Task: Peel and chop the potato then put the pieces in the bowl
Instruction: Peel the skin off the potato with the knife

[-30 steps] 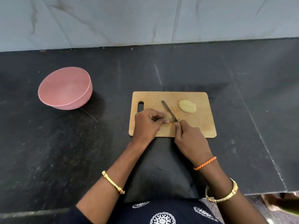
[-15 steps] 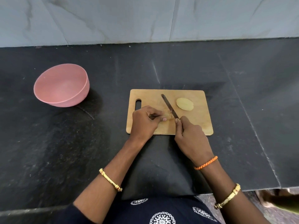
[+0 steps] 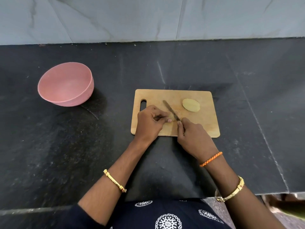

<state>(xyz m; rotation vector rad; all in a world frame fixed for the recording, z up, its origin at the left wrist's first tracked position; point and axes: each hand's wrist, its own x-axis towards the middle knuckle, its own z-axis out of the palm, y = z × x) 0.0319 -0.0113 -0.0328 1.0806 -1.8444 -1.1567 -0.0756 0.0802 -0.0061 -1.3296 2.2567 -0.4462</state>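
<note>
Chopping in progress on the wooden cutting board (image 3: 194, 129). Left hand (image 3: 149, 123) curled down over a potato piece (image 3: 177, 114), pinning it so the cut cannot roll it. Right hand (image 3: 192, 135) wrapped round the knife (image 3: 170, 111) handle, blade angled across the piece. Other potato half (image 3: 191, 105) parked flat side down toward the board's far right, out of the blade's way. Pink bowl (image 3: 66, 84) waiting well apart on the left of the worktop (image 3: 82, 154), nothing visible inside.
</note>
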